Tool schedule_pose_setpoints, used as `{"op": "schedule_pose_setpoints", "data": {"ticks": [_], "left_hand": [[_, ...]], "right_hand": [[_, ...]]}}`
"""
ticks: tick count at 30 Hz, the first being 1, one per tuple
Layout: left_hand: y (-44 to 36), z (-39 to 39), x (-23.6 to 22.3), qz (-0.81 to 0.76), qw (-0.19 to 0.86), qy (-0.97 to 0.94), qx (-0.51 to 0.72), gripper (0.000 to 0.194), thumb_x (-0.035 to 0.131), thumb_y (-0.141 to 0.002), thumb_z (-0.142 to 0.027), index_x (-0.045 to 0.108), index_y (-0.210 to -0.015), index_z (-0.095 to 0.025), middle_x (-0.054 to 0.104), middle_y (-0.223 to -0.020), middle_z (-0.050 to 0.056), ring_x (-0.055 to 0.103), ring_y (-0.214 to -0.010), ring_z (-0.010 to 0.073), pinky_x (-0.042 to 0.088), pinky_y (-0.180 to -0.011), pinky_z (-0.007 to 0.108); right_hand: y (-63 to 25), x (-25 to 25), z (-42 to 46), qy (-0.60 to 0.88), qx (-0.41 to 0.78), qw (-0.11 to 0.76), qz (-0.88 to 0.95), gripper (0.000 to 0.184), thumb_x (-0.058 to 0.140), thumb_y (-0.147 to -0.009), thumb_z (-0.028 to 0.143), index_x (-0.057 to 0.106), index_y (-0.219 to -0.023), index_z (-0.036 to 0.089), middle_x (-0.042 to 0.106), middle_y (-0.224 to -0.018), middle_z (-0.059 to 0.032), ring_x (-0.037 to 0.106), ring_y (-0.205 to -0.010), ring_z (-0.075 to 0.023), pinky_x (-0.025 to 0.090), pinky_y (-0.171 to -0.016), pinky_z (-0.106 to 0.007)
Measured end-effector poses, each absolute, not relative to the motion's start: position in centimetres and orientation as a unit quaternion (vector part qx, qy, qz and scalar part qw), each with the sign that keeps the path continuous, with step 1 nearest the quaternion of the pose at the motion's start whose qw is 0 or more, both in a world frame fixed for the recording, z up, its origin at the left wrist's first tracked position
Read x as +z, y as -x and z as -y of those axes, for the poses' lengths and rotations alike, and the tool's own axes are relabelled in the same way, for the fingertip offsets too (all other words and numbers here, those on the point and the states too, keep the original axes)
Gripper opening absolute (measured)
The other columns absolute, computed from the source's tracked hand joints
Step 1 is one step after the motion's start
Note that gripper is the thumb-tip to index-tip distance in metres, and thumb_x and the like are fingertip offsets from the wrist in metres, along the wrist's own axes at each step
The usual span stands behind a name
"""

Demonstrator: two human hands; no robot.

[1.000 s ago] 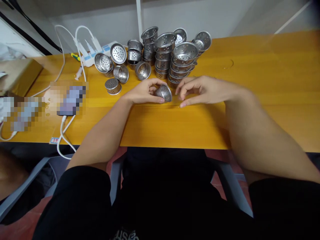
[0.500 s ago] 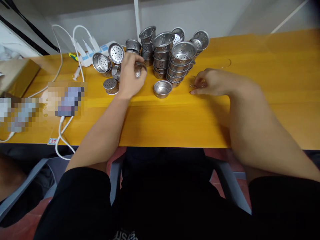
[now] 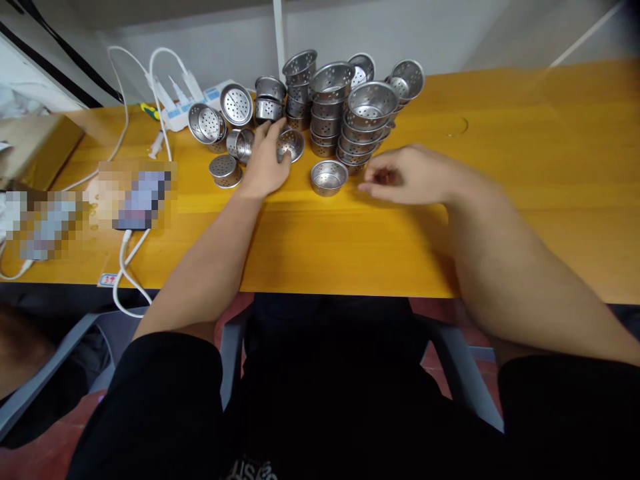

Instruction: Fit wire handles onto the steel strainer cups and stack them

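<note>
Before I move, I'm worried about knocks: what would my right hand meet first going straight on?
Your right hand would probably meet the lone, round, perforated silver metal cup, but depth is unclear.

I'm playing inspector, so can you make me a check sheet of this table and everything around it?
Surface: yellow-brown table, thin curved mark at right.
Things: holed metal cups, stacked and single; one upside-down cup.
Clutter: box, syringe, blurred phone-like device.
Hands: left hand at a tilted cup, grip unclear; right hand curled, contents hidden.
Cables: white cable from device; others at power strip.
Surroundings: grey wall behind; chair arms below.
</note>
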State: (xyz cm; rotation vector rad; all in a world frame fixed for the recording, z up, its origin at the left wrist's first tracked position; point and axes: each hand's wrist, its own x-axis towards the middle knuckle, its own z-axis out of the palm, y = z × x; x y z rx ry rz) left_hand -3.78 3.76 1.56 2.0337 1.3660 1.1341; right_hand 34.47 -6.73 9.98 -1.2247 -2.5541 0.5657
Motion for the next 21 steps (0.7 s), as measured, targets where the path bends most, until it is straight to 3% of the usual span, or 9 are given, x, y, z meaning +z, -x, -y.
{"op": "schedule_pose_setpoints", "data": {"ticks": [2, 4, 7, 10, 16, 21], "left_hand": [[3.5, -3.3, 1.8, -0.494, 0.225, -0.748, 0.381, 0.115, 0.105, -0.083, -0.055, 0.059, -0.185, -0.03, 0.054, -0.2, 0.005, 0.033, -0.194, 0.0409, 0.021, -0.173, 0.059], [3.3, -3.1, 1.8, -0.494, 0.23, -0.755, 0.366, 0.126, 0.108, -0.073, -0.045, 0.057, -0.187, -0.029, 0.05, -0.202, 0.007, 0.036, -0.193, 0.043, 0.023, -0.173, 0.06], [3.2, -3.5, 1.4, -0.484, 0.237, -0.742, 0.399, 0.116, 0.11, -0.064, -0.031, 0.067, -0.171, -0.041, 0.055, -0.198, 0.005, 0.04, -0.193, 0.0441, 0.028, -0.171, 0.064], [3.3, -4.0, 1.1, -0.482, 0.236, -0.731, 0.421, 0.101, 0.112, -0.068, -0.026, 0.07, -0.159, -0.039, 0.062, -0.191, 0.011, 0.048, -0.189, 0.0451, 0.032, -0.169, 0.066], [3.4, -4.1, 1.3, -0.508, 0.224, -0.701, 0.447, 0.088, 0.119, -0.074, -0.035, 0.068, -0.146, -0.036, 0.073, -0.174, 0.015, 0.062, -0.177, 0.0482, 0.038, -0.164, 0.069], [3.7, -4.2, 1.3, -0.52, 0.217, -0.69, 0.454, 0.098, 0.117, -0.082, -0.048, 0.062, -0.163, -0.036, 0.069, -0.176, 0.017, 0.06, -0.18, 0.0467, 0.039, -0.164, 0.065]], "right_hand": [[-33.2, 9.2, 7.0, 0.369, 0.231, 0.147, 0.888, 0.039, 0.082, -0.112, 0.067, 0.081, -0.106, 0.029, 0.086, -0.098, -0.0072, 0.075, -0.085, -0.0301, 0.058, -0.085, -0.047], [-32.0, 8.5, 7.3, 0.331, 0.248, 0.167, 0.895, 0.044, 0.08, -0.112, 0.073, 0.087, -0.118, 0.03, 0.088, -0.108, -0.0064, 0.077, -0.087, -0.0293, 0.06, -0.085, -0.047], [-30.9, 7.7, 7.5, 0.318, 0.247, 0.192, 0.895, 0.051, 0.082, -0.112, 0.076, 0.09, -0.134, 0.032, 0.089, -0.116, -0.007, 0.078, -0.088, -0.0298, 0.064, -0.088, -0.048], [-30.7, 7.0, 7.3, 0.322, 0.242, 0.22, 0.889, 0.052, 0.083, -0.112, 0.077, 0.091, -0.136, 0.031, 0.089, -0.123, -0.0103, 0.081, -0.094, -0.0332, 0.068, -0.098, -0.054], [-30.6, 5.6, 6.3, 0.333, 0.254, 0.249, 0.873, 0.046, 0.085, -0.11, 0.069, 0.091, -0.139, 0.034, 0.087, -0.155, -0.0144, 0.085, -0.112, -0.0402, 0.072, -0.114, -0.066], [-30.3, 4.6, 5.9, 0.355, 0.228, 0.24, 0.874, 0.049, 0.08, -0.111, 0.056, 0.087, -0.149, 0.026, 0.081, -0.169, -0.0209, 0.087, -0.116, -0.0417, 0.073, -0.118, -0.069]]}}
